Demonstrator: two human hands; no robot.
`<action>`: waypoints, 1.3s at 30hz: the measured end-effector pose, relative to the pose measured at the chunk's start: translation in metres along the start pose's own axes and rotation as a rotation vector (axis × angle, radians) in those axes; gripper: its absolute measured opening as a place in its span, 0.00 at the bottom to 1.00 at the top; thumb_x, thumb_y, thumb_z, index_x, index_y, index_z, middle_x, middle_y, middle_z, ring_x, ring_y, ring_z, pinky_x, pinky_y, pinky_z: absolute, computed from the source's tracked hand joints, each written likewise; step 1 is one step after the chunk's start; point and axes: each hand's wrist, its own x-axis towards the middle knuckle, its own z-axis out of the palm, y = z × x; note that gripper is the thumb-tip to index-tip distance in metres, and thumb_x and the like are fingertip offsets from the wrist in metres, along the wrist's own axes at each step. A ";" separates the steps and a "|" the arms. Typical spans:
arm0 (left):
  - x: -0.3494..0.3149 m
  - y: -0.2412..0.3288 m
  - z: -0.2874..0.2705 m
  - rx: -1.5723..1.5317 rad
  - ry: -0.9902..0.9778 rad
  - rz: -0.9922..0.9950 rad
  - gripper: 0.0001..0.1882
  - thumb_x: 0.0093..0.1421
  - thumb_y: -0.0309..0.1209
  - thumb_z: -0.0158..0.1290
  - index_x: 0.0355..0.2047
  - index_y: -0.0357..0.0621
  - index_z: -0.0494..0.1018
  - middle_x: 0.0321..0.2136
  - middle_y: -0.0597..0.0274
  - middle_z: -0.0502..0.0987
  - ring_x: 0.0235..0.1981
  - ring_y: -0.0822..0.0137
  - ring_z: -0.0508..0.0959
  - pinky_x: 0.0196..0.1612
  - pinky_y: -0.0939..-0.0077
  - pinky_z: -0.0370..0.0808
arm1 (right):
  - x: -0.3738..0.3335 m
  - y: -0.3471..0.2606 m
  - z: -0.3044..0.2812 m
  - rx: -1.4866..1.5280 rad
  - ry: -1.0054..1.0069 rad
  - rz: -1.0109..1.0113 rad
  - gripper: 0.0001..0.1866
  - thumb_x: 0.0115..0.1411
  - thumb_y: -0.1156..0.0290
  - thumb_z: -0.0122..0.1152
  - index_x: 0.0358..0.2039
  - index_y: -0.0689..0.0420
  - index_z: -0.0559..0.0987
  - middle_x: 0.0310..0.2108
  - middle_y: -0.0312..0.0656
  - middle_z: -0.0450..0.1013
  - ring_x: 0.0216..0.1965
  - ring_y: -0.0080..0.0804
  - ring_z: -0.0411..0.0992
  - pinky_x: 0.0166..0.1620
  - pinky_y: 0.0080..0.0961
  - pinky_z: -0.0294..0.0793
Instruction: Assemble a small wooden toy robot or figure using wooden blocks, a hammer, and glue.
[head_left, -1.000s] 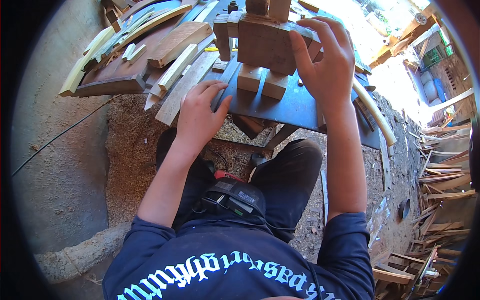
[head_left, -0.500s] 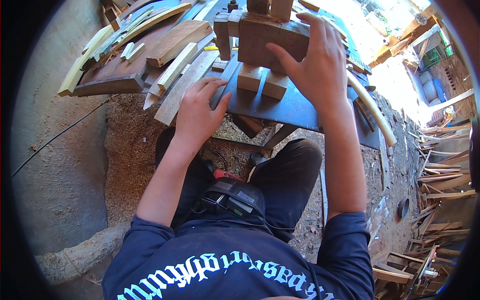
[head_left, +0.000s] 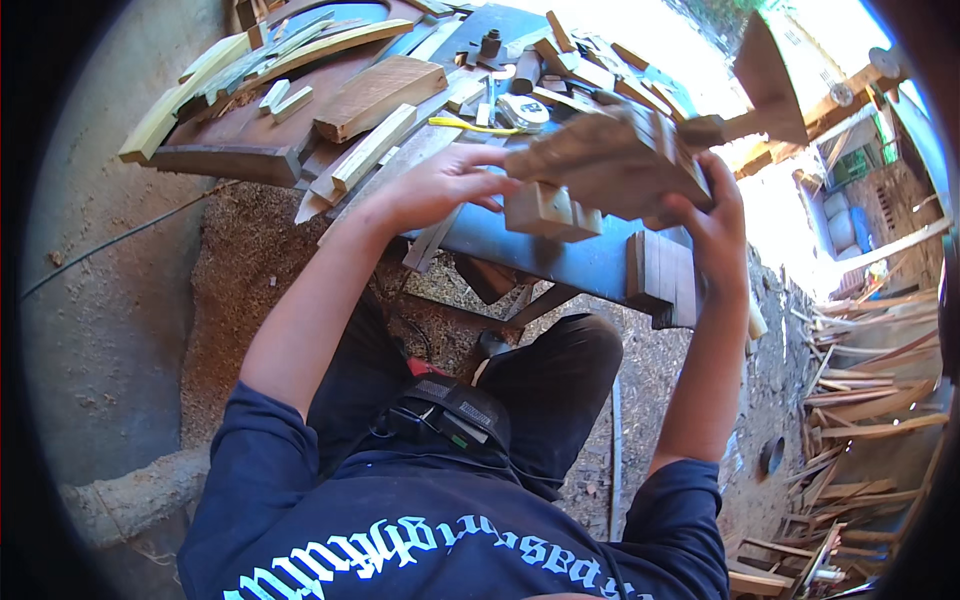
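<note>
A brown wooden piece [head_left: 610,160], blurred by motion, is tilted above the blue tabletop [head_left: 500,240]. My right hand [head_left: 715,215] is closed around its right end, thumb on the near side. At its left end, my left hand [head_left: 440,188] has outstretched fingers whose tips reach the wood; whether they press on it I cannot tell. Two pale wooden blocks [head_left: 550,212] show just under the piece. Beside my right wrist, a stack of dark wooden blocks [head_left: 660,275] sits at the table's near edge. A dark flat wooden board [head_left: 770,80] juts up beyond my right hand.
A tape measure [head_left: 522,112] with its yellow blade out lies among wood offcuts. A thick wooden block [head_left: 380,95] and several strips cover the table's left side. Rough wall [head_left: 120,280] stands at left; wood scraps [head_left: 870,430] are piled at right. Sawdust covers the floor.
My right hand has moved right and lower, tilting the brown wooden piece. My left hand has moved up and right to its left end. The stack of dark blocks now shows at right.
</note>
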 end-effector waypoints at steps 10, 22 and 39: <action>-0.008 0.037 0.062 0.008 -0.187 0.247 0.24 0.58 0.38 0.69 0.50 0.39 0.76 0.43 0.60 0.82 0.46 0.73 0.79 0.51 0.71 0.76 | 0.013 0.007 -0.011 0.346 -0.107 -0.043 0.47 0.43 0.47 0.84 0.56 0.62 0.74 0.49 0.39 0.75 0.53 0.27 0.73 0.54 0.26 0.73; -0.020 0.056 0.076 0.065 0.699 0.468 0.20 0.54 0.34 0.71 0.40 0.38 0.76 0.31 0.62 0.79 0.31 0.72 0.80 0.32 0.74 0.79 | -0.059 -0.081 0.090 -0.114 0.090 -0.251 0.31 0.53 0.67 0.77 0.57 0.59 0.76 0.44 0.45 0.76 0.40 0.34 0.77 0.41 0.29 0.79; -0.044 0.052 0.072 0.411 0.717 0.574 0.13 0.52 0.31 0.69 0.40 0.47 0.85 0.33 0.61 0.84 0.33 0.68 0.84 0.33 0.72 0.81 | -0.065 -0.068 0.122 0.000 -0.026 -0.153 0.33 0.47 0.76 0.79 0.55 0.64 0.75 0.48 0.39 0.71 0.44 0.26 0.73 0.46 0.25 0.77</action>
